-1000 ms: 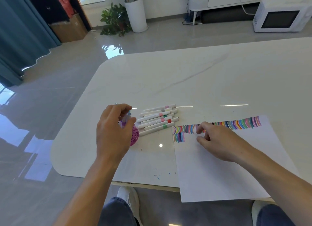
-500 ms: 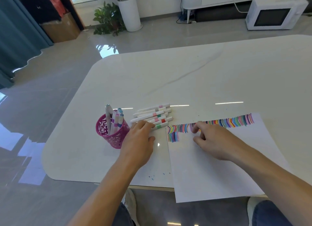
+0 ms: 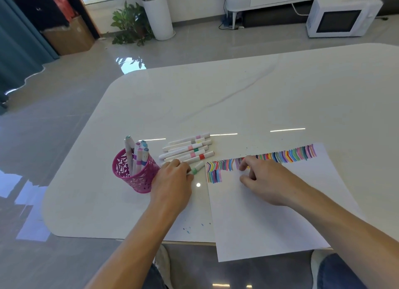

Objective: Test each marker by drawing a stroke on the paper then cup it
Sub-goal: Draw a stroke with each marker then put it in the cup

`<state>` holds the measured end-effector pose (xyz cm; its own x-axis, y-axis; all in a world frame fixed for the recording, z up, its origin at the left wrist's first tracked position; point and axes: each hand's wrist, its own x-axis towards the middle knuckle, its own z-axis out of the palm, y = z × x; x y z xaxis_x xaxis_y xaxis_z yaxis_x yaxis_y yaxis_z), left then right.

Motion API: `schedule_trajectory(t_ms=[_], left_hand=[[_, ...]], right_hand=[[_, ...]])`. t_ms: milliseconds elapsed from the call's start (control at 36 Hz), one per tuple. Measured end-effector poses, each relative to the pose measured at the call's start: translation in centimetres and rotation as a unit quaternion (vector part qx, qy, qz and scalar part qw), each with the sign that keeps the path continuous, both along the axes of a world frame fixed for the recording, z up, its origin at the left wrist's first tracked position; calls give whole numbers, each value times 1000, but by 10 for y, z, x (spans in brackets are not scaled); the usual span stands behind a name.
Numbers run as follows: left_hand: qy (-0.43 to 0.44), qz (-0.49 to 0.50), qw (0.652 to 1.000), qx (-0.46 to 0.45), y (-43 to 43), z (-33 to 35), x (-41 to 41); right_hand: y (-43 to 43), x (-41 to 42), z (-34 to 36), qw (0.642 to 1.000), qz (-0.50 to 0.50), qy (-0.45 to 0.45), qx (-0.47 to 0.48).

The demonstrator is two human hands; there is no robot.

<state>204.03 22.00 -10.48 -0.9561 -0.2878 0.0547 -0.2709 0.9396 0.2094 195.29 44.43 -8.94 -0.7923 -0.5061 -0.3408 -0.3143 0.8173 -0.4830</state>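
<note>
A pink mesh cup (image 3: 138,176) stands near the table's front left with several markers (image 3: 138,153) upright in it. To its right a row of white markers (image 3: 187,147) lies flat on the table. My left hand (image 3: 172,180) sits just right of the cup and pinches the nearest marker, the one with a green band (image 3: 197,168), at the row's front. A white paper (image 3: 269,213) with a band of coloured strokes along its far edge lies to the right. My right hand (image 3: 265,178) rests on it with loosely curled fingers, holding nothing.
The white table (image 3: 237,94) has a rounded front-left corner, and the paper overhangs its front edge. Small ink specks (image 3: 190,229) dot the table near that edge. On the floor beyond are a potted plant (image 3: 133,25), a cardboard box (image 3: 69,36) and a microwave (image 3: 343,16).
My left hand left the cup, where it had put a marker, moved right to the row and took hold of the green-banded marker. My right hand stayed on the paper.
</note>
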Motion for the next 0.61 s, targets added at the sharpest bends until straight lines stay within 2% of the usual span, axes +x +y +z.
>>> schedule_trajectory(t_ms=[83,194,278,417,528,611], left_hand=[[4,20,999,26,2,3,-1],[27,44,989,139,8,9,-4],[43,13,975,220,15,15,-6],[77,-69,927,361,28,24,-7],[91,-100,892,432,37,30,-7],[112,-100,866,478,42,32,-9]], right_hand=[[-1,1,-1,1000,0,0,0],[-2,1,-1,1000,5,6,-4],[-3,2,0,1000,5,10,-20],[-7,6,3,994,10,19,-108],[-12,10,7,980,23,-11,-197],[-15,12,9,973,34,-24,-228]])
